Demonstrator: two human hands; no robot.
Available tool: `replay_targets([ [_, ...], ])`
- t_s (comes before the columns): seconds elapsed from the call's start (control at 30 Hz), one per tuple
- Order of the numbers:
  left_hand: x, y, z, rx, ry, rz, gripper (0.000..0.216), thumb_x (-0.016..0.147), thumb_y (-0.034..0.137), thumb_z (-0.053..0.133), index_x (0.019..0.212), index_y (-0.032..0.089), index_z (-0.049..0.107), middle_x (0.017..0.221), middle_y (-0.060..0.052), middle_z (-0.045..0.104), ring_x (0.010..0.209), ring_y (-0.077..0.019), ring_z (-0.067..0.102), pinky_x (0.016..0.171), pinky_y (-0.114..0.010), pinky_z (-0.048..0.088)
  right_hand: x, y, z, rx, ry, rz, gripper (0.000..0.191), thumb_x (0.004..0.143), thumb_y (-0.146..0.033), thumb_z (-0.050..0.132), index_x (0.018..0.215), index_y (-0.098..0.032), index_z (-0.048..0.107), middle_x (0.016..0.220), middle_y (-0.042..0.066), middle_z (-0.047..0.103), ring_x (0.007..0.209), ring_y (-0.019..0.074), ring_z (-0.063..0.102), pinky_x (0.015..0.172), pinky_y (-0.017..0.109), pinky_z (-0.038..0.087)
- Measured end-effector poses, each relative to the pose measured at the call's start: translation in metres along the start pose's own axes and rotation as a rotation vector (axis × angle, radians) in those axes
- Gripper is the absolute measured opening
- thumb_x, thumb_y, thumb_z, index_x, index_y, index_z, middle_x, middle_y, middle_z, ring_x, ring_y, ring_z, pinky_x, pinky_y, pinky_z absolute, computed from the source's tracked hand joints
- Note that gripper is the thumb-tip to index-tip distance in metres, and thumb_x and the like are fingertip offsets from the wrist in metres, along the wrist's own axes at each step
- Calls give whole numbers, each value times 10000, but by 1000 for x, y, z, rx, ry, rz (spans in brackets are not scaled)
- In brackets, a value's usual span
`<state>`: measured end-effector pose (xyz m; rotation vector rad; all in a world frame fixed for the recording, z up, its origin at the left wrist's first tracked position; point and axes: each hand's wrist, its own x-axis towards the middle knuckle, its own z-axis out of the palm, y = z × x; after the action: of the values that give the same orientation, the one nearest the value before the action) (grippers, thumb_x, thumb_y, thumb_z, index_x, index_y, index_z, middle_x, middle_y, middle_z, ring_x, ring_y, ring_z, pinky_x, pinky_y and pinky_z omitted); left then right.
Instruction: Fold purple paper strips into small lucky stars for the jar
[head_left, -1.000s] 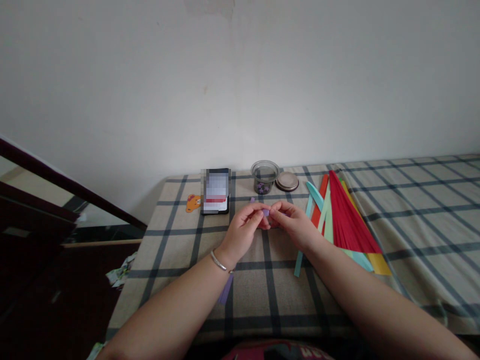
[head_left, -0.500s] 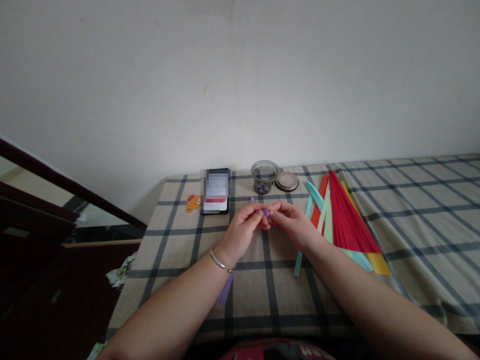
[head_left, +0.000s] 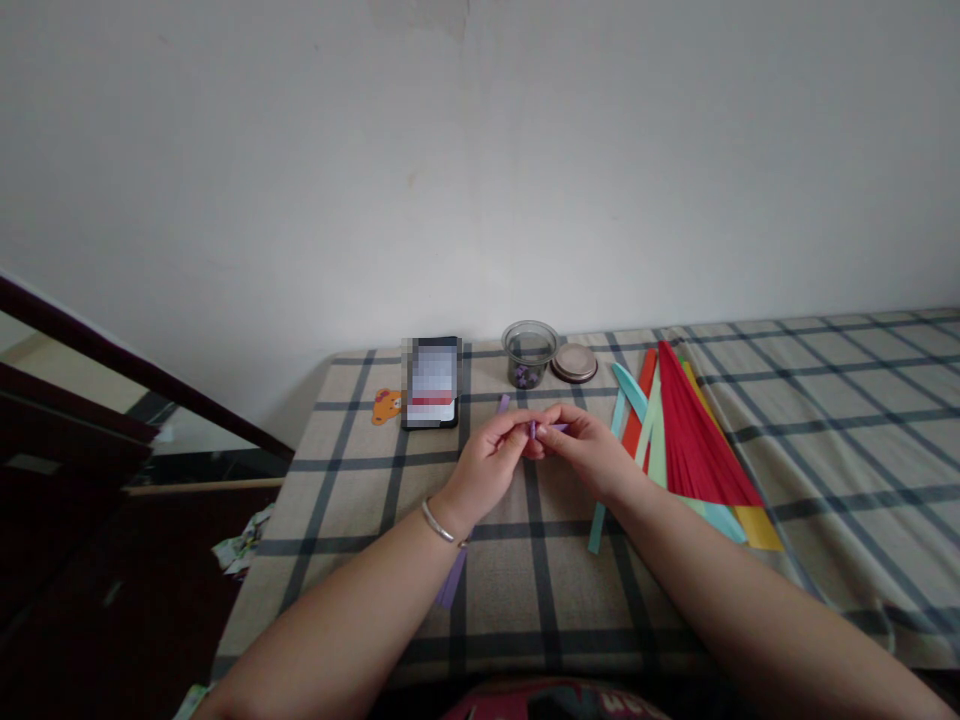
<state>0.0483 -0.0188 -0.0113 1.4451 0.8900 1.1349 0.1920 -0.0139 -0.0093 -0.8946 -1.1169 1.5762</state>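
Between the fingertips of both hands is a small purple paper strip (head_left: pixel 533 430), partly folded, with a thin end showing toward the right fingers. My left hand (head_left: pixel 491 450), with a silver bangle at its wrist, pinches it from the left. From the other side my right hand (head_left: pixel 589 450) grips it between thumb and finger. More purple strips (head_left: pixel 451 582) lie on the cloth, partly under my left wrist. Just beyond the hands stands a clear plastic tub (head_left: pixel 529 350) with small purple folded pieces in its bottom.
A round lid (head_left: pixel 575 362) lies right of the tub. Red paper strips (head_left: pixel 697 440) fan out on the right among blue, green, orange and yellow ones. To the left are a phone (head_left: pixel 433 385) and a bear cutout (head_left: pixel 386 406). The checked tablecloth (head_left: pixel 352 510) meets a wall behind.
The purple paper has been turned between my fingertips and now shows a narrow edge and a thin end to the right. Both arms have stayed almost in place.
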Motion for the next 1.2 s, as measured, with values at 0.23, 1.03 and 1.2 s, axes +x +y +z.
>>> replay_targets([
  [0.23, -2, 6, -1, 218, -5, 140, 265, 885, 204, 434, 1045, 192, 646, 883, -51, 694, 792, -154, 638, 782, -307, 529, 0, 1, -1, -64, 23, -11, 267, 640, -406, 746, 725, -198, 603, 578, -36, 600, 555, 111, 531, 566, 252, 403],
  [1.03, -3, -2, -3, 274, 2, 176, 236, 896, 259, 459, 1079, 167, 578, 957, -70, 653, 728, -119, 616, 679, -245, 529, 2, 3, -7, -158, 106, -18, 231, 665, -393, 715, 733, -184, 647, 651, -14, 633, 604, 115, 551, 591, 246, 416],
  [1.2, -2, 0, -1, 137, 35, 129, 213, 882, 278, 484, 1024, 151, 580, 858, -50, 635, 668, -100, 593, 630, -225, 515, 2, 2, -4, -138, 113, -41, 227, 666, -394, 709, 703, -181, 641, 634, -22, 605, 584, 103, 520, 575, 241, 407],
])
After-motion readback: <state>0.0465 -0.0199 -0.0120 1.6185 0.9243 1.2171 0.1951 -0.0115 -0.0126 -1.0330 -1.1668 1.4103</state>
